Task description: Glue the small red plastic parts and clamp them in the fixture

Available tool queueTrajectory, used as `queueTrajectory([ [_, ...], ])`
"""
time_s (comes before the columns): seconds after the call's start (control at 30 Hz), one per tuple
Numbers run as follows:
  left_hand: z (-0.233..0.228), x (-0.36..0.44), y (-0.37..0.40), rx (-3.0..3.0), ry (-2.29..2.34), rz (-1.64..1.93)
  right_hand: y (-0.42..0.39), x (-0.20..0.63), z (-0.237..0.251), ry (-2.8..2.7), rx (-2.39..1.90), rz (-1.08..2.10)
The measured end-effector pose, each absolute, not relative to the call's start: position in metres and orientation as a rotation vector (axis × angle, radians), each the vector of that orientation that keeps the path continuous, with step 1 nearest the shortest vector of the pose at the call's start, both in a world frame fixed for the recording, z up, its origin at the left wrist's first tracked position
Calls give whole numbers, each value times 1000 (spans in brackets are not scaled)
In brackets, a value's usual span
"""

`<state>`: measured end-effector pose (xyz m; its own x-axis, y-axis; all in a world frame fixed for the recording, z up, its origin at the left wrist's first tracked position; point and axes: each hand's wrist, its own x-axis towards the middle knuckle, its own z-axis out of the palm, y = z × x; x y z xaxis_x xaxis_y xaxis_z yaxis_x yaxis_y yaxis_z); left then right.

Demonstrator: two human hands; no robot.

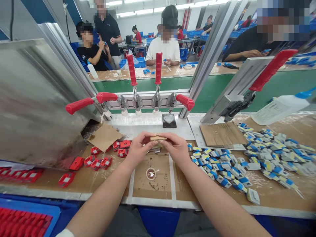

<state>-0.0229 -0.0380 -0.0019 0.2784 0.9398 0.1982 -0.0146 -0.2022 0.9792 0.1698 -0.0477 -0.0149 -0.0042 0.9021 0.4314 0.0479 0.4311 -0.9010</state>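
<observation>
My left hand (141, 144) and my right hand (175, 144) meet over the middle of the bench, both closed on a small piece of cardboard (158, 138). The fingers grip it from either side, and something pale below it is mostly hidden by them. Under my hands, a small round cup (151, 173) with a thin white stick in it stands on a stained cardboard sheet (161, 184). Several red plastic parts (98, 163) lie left of my left hand. A large spread of blue, white and yellow parts (224, 164) lies right of my right hand.
Toggle clamps with red handles (158, 69) line a metal frame ahead; a larger clamp (269, 74) stands right. A metal panel (32, 105) is at left. A white bottle (278, 108) lies at right. A blue tray (55, 214) holds red parts. People sit across the bench.
</observation>
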Motion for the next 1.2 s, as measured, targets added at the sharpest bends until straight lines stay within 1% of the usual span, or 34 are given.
queueTrajectory([
  [0.1, -3, -22, -39, 1524, 905, 1159, -48, 171, -17, -1471, -899, 758],
  [0.3, 1, -20, -43, 1680, 934, 1272, -53, 164, -12, -1532, -875, 689],
  [0.5, 9, -19, -43, 1822, 982, 1441, -54, 159, -16, -1508, -891, 778],
  [0.63, 13, -19, -44, 1886, 974, 1490, -52, 162, -17, -1484, -830, 797],
  [0.73, 11, -17, -46, 1821, 1006, 1471, -52, 162, -15, -1454, -840, 810],
  [0.87, 6, -13, -45, 1496, 1055, 1386, -51, 160, -12, -1417, -937, 810],
  [0.97, 3, -13, -42, 1462, 1086, 1285, -48, 158, -13, -1301, -941, 904],
  [1.07, 6, -16, -41, 1623, 1118, 1263, -42, 158, -12, -1189, -916, 1091],
  [1.2, 13, -24, -43, 1909, 1175, 1287, -37, 158, -8, -1321, -896, 1259],
])
